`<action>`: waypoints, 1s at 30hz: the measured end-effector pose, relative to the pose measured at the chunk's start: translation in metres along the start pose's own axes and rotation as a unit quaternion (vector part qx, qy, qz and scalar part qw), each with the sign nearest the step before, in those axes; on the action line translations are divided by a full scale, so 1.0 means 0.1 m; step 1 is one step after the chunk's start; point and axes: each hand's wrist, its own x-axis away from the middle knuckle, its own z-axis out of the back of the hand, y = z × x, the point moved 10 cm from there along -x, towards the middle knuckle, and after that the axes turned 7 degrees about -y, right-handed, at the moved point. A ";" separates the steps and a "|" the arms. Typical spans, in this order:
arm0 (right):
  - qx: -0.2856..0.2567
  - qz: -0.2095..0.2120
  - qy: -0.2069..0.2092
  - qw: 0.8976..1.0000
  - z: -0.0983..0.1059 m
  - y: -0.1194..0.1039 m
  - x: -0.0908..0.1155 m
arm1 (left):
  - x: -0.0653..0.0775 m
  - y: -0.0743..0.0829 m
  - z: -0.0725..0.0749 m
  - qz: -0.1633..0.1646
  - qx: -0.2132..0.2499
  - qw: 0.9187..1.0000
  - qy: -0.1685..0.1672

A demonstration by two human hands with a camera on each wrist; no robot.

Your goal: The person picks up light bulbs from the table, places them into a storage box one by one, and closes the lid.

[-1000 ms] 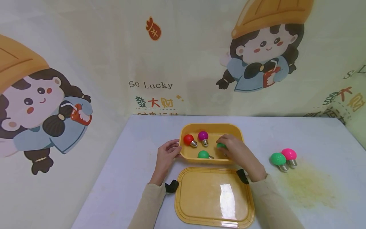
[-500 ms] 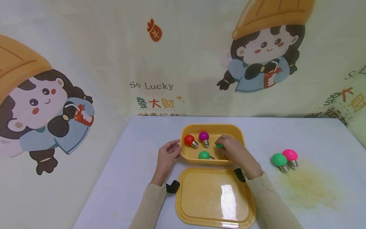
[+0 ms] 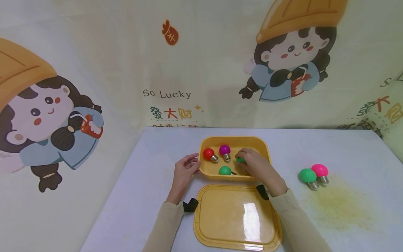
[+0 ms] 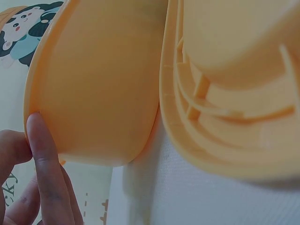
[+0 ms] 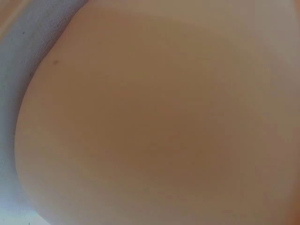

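Inside a yellow plastic box [image 3: 234, 177], my right hand [image 3: 256, 166] pinches a green light bulb [image 3: 240, 160] near the right end. The fingers cover most of that bulb. A red bulb [image 3: 209, 154], a purple bulb [image 3: 225, 150] and another green bulb [image 3: 225, 170] lie in the same box. At the box's left end, my left hand [image 3: 185, 169] touches the outer wall by the rim with fairly straight fingers. The left wrist view shows a fingertip [image 4: 38, 123] against the box's outer wall. Only blurred skin fills most of the right wrist view.
A yellow lid [image 3: 236, 217] lies flat on the white table [image 3: 126, 210] in front of the box, between the forearms. To the right, a green bulb [image 3: 307, 175] and a pink bulb [image 3: 319, 170] lie side by side. A printed cloth wall [image 3: 220, 112] stands behind the table.
My right hand has shifted slightly left inside the box with the green bulb. The left hand stays at the box's left end, and the other bulbs keep their places.
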 end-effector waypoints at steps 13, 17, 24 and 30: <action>-0.006 0.024 0.016 1.000 0.06 -0.07 0.05 | -0.01 0.00 0.00 -0.014 0.020 1.000 -0.002; -0.001 0.022 0.020 1.000 0.09 -0.07 0.07 | -0.01 -0.01 0.00 -0.010 0.016 1.000 -0.001; 0.017 0.013 0.028 0.999 0.19 -0.09 0.15 | -0.01 -0.04 0.01 -0.003 0.016 1.000 -0.002; 0.022 -0.002 0.038 0.999 0.29 -0.06 0.27 | -0.02 -0.01 -0.01 0.004 0.020 1.000 -0.016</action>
